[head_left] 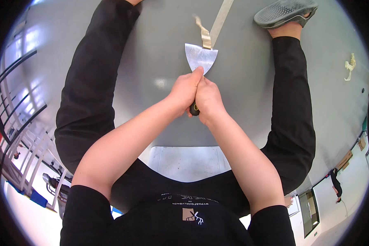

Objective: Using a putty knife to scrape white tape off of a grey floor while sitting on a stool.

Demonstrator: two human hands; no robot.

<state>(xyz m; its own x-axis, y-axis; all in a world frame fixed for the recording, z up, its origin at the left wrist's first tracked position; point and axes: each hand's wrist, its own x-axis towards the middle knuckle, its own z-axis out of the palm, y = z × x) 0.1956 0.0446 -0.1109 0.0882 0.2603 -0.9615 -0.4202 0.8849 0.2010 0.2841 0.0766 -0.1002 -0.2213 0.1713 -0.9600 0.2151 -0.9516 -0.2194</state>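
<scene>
Both my hands grip the dark handle of a putty knife [202, 57] between my knees. My left hand [184, 89] wraps it from the left, its thumb lying forward near the blade. My right hand [209, 97] closes around it from the right, and the butt of the handle shows below. The wide metal blade points away from me, its edge at a straight strip of beige tape [220, 23] on the grey floor [166, 55]. A loosened, wrinkled tape end [205, 37] curls up just ahead of the blade.
I sit on a low whitish seat [184, 163], legs spread to either side. A crumpled tape scrap [350, 66] lies on the floor at right. Metal railings [21, 77] stand at far left. Another person [336, 184] is in the background at right, near cardboard pieces [345, 159].
</scene>
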